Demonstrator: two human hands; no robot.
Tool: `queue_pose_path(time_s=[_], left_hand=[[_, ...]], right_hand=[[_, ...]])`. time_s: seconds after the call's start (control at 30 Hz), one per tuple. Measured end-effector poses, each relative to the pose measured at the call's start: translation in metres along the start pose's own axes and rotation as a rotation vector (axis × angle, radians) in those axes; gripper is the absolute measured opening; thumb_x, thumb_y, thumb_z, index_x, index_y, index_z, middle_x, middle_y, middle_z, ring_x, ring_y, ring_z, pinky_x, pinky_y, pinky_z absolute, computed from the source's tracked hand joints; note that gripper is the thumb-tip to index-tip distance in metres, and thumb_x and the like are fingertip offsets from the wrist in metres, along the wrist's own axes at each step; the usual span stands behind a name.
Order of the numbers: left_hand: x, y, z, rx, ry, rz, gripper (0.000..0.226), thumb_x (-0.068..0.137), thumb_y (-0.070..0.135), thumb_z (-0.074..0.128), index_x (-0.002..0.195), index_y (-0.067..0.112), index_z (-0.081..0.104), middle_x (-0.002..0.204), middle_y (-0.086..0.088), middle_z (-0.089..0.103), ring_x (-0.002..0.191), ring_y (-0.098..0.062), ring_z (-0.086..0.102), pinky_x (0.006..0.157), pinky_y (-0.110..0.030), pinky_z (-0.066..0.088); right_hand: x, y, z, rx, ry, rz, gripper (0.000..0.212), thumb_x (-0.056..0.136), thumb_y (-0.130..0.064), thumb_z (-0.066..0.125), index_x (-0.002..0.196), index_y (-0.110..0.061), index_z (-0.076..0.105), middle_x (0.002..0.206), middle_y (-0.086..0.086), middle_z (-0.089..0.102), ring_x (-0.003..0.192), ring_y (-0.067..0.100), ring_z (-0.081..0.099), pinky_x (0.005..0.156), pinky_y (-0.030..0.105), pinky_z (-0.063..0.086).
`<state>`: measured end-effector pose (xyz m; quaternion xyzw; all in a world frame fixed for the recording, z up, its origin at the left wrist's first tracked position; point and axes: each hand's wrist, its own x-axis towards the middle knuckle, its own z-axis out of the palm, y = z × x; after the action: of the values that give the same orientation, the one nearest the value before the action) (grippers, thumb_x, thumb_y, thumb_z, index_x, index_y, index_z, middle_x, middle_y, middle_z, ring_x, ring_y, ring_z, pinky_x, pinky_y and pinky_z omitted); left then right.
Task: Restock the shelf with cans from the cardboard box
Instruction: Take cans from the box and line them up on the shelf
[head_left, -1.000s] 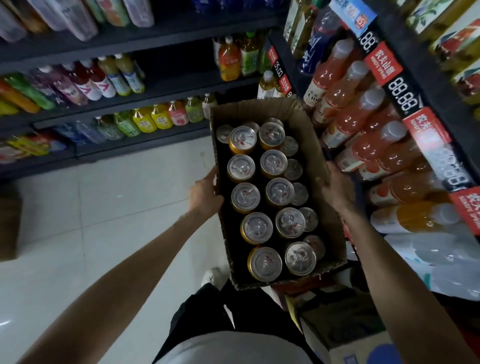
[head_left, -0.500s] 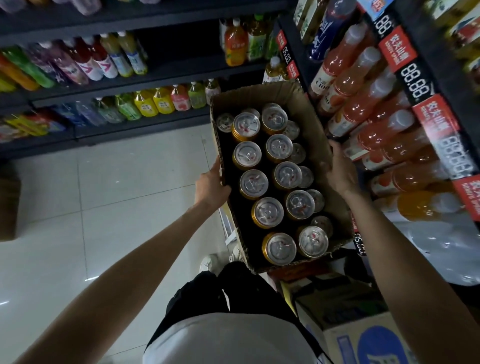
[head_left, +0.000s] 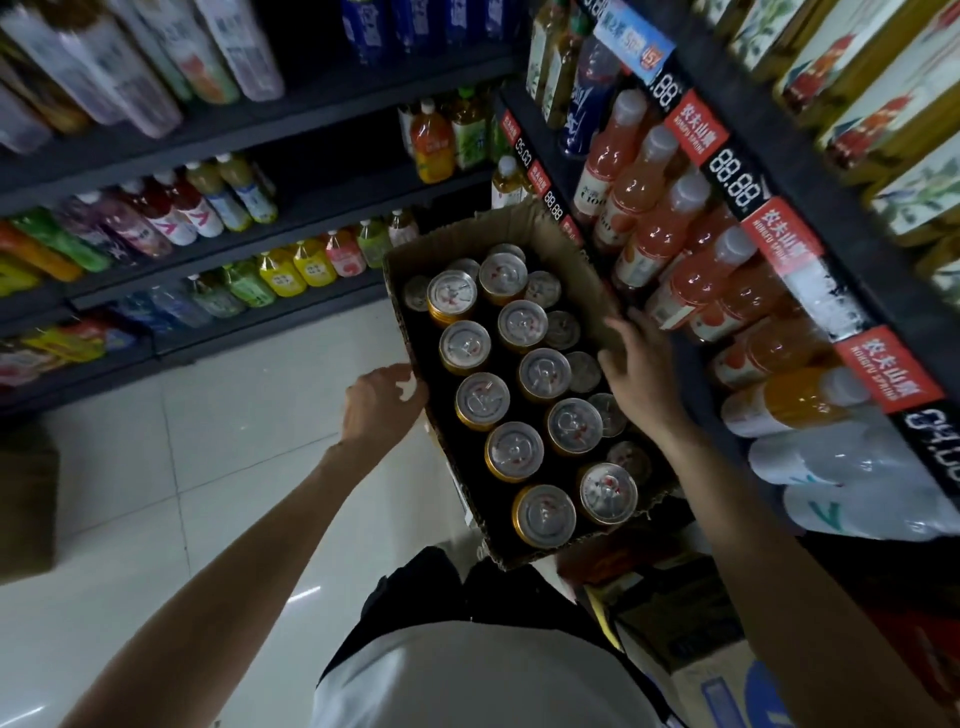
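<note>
Evidently stocking has not begun: left hand (head_left: 382, 402) curls against the left wall of the cardboard box (head_left: 571, 249), cans (head_left: 514, 449) inside untaken; right hand (head_left: 636, 371), fingers relaxed, rests on the right wall. Next, free a hand and lift one can toward the shelf (head_left: 810, 171) of bottles beside pale floor tiles (head_left: 218, 452).

Loads of orange juice bottles (head_left: 670, 228) lined up on the right, with red price tags (head_left: 784, 236) along the edge. White tiled floor (head_left: 182, 499) underneath, and a printed carton (head_left: 727, 686) down by the feet.

One cardboard box (head_left: 558, 244), two hands (head_left: 382, 400), roughly eighteen cans (head_left: 465, 347).
</note>
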<state>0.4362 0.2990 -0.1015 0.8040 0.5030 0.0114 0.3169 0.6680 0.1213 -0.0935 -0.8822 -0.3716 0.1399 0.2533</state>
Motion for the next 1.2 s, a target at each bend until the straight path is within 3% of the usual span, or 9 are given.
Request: queue_pose_path(time_s=[0.1,0.23,0.33,0.4,0.53,0.77,0.9,0.97,1.2], left_hand=[[0.012,0.006,-0.028,0.025,0.153,0.227,0.018,0.085,0.021,0.064,0.100,0.015,0.071,0.097,-0.006,0.071,0.082,-0.023,0.064,0.071,-0.027,0.047],[0.051,0.036,-0.054,-0.023,0.048,0.559,0.021,0.083,0.007,0.065,0.103,0.011,0.069,0.095,-0.008,0.067,0.076,-0.023,0.064,0.070,-0.035,0.056],[0.097,0.061,-0.054,0.075,-0.085,0.807,0.034,0.079,0.017,0.068,0.112,0.009,0.065,0.108,-0.011,0.065,0.095,-0.022,0.061,0.084,-0.035,0.052],[0.128,0.076,-0.047,0.159,-0.224,0.923,0.051,0.074,0.014,0.071,0.124,0.011,0.058,0.121,-0.011,0.060,0.111,-0.021,0.053,0.093,-0.026,0.041],[0.173,0.098,-0.029,0.342,-0.536,0.940,0.081,0.071,0.023,0.077,0.140,0.024,0.036,0.142,-0.003,0.039,0.131,-0.020,0.032,0.099,-0.023,0.024],[0.201,0.122,-0.012,0.411,-0.766,1.014,0.085,0.061,0.031,0.082,0.134,0.025,0.039,0.132,-0.002,0.046,0.120,-0.018,0.046,0.089,-0.025,0.037],[0.195,0.131,-0.003,0.557,-0.785,1.129,0.086,0.062,0.034,0.084,0.133,0.019,0.038,0.122,-0.011,0.048,0.115,-0.025,0.045,0.098,-0.037,0.040],[0.196,0.133,0.001,0.567,-0.752,1.147,0.082,0.062,0.034,0.084,0.129,0.017,0.040,0.121,-0.009,0.050,0.113,-0.026,0.048,0.097,-0.037,0.041],[0.207,0.152,-0.028,0.235,-0.742,1.189,0.065,0.058,0.034,0.086,0.114,0.021,0.055,0.111,0.006,0.060,0.100,-0.013,0.057,0.074,-0.020,0.042]], right_hand=[[-0.010,-0.019,-0.007,0.115,0.013,-0.090,0.030,0.092,-0.013,0.054,0.121,-0.012,0.058,0.134,0.008,0.052,0.128,0.020,0.044,0.107,0.026,0.031],[-0.009,-0.047,-0.011,0.232,0.022,-0.102,0.027,0.092,-0.016,0.055,0.118,-0.014,0.061,0.117,0.003,0.066,0.109,0.015,0.061,0.091,0.023,0.046],[-0.003,-0.062,0.001,0.219,-0.029,-0.017,0.036,0.092,-0.019,0.057,0.127,-0.012,0.054,0.122,0.003,0.062,0.112,0.015,0.058,0.084,0.010,0.035],[0.004,-0.065,0.018,0.207,-0.052,0.053,0.049,0.090,-0.025,0.060,0.135,-0.014,0.044,0.133,0.003,0.053,0.122,0.015,0.050,0.091,0.016,0.035],[0.019,-0.069,0.054,0.080,-0.070,0.162,0.071,0.078,-0.026,0.069,0.139,-0.012,0.036,0.142,0.010,0.042,0.130,0.026,0.043,0.100,0.046,0.043],[0.029,-0.101,0.075,-0.140,-0.045,0.423,0.087,0.074,-0.018,0.074,0.145,-0.017,0.024,0.145,0.006,0.038,0.130,0.027,0.040,0.106,0.044,0.030],[0.032,-0.108,0.075,-0.100,0.076,0.568,0.079,0.069,-0.021,0.078,0.137,-0.023,0.038,0.124,0.006,0.057,0.113,0.031,0.053,0.088,0.039,0.043],[0.031,-0.111,0.074,-0.070,0.164,0.629,0.077,0.065,-0.025,0.080,0.133,-0.024,0.044,0.111,0.008,0.063,0.104,0.032,0.058,0.077,0.038,0.048],[0.023,-0.133,0.041,0.360,0.636,0.719,0.073,0.057,-0.025,0.088,0.115,-0.014,0.046,0.108,0.002,0.062,0.098,0.022,0.057,0.076,0.032,0.044]])
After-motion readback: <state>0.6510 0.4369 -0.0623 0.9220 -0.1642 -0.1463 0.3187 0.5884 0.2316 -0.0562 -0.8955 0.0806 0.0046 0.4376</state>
